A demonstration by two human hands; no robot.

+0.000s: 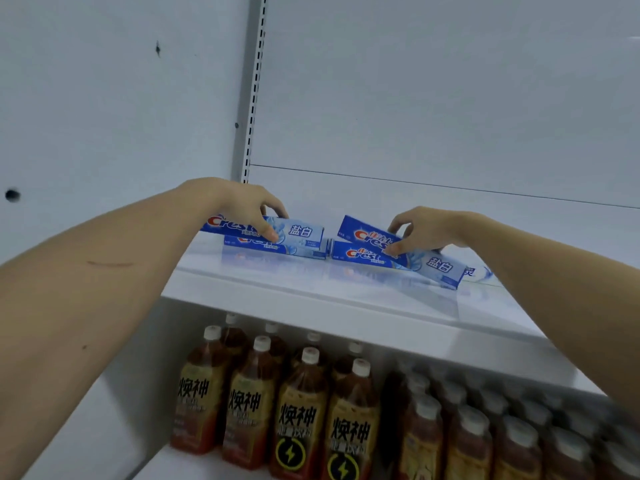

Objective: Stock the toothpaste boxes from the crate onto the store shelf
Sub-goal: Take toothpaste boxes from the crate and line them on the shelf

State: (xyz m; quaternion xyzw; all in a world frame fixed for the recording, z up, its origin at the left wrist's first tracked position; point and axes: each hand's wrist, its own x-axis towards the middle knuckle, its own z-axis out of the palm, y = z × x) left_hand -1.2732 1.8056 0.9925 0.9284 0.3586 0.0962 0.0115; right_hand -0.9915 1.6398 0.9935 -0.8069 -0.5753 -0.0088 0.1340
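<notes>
Head view shows both arms reaching onto the white store shelf (311, 296). The left hand (242, 206) pinches a blue Crest toothpaste box (301, 232) between thumb and curled fingers, holding it on top of a lower left box (277, 249) that lies flat on the shelf. The right hand (426, 230) grips a second box (367, 233) the same way; this one is tilted and lies crooked across the lower right box (367, 256), whose right end angles forward toward the shelf edge. The crate is out of sight. Below, bottled tea drinks (301, 420) fill the next shelf.

To finish the step neatly, the person would probably turn the right-hand box until its long edge runs parallel with the box beneath, seat each upper box flush with brand face forward, then loosen the fingers only once each rests steady.
</notes>
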